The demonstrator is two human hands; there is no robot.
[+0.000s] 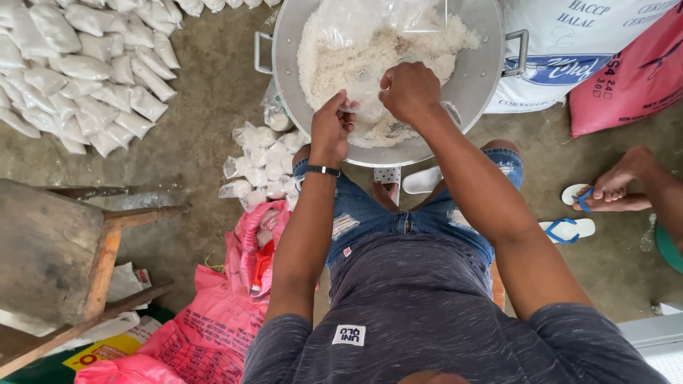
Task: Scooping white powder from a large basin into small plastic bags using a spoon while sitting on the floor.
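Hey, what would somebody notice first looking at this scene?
Probably the big metal basin at top centre, heaped with white grains, where the left hand and right hand pinch a small clear bag over it. Next, the mass of filled little bags piled on the floor at upper left, and a pink sack at the bottom left.

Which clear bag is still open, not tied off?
The small clear bag pinched between left hand and right hand over the metal basin; the floor bags lie sealed and plump.

Soft even daylight, faint shadows, sharp focus throughout, mild wide-angle bending at edges, no glare.
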